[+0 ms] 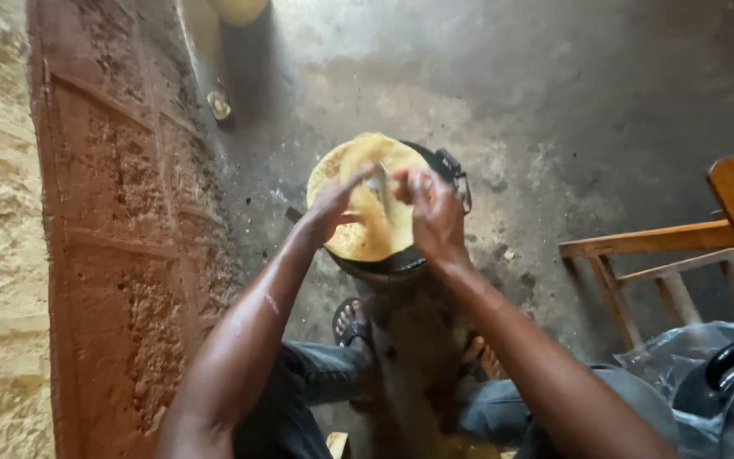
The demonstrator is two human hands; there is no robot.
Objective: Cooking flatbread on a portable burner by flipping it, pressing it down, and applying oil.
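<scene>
While the person is sitting over a dark pan (435, 163) on the floor, both hands are working on the round yellow flatbread (358, 229) lying on it. The left hand (333, 204) and right hand (435, 212) are pinching a small pale piece (378, 180) with closed fingertips. Next, I think, they need a gentle, careful pull.

Both hands meet over a round yellow flatbread (367, 200) on a black pan (401, 259); the left hand (330, 204) and right hand (435, 212) pinch a small pale piece (380, 180) between them.
</scene>
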